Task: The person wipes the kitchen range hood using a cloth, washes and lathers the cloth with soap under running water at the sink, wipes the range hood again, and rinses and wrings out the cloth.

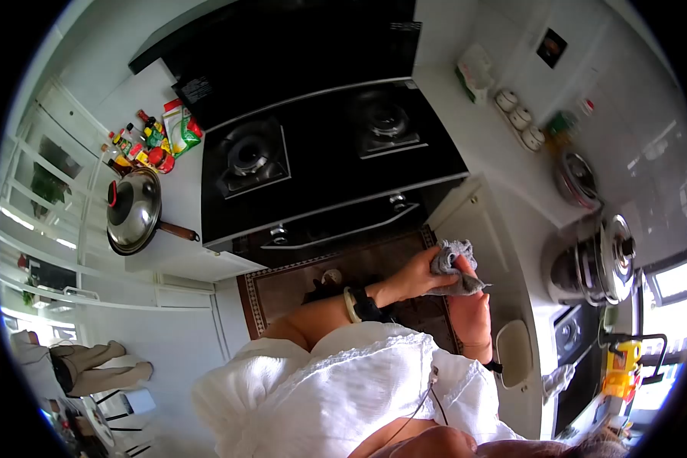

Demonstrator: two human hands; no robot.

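Place: a kitchen, most likely in a home
Stove: black stove with two burners, dark hood over it
Pans: lidded wok beside the stove, steel pot on the opposite table
Seasonings: clustered bottles and a packet; three small jars in a row
Washing: sink with black faucet near a window
Floor: patterned mat before the stove
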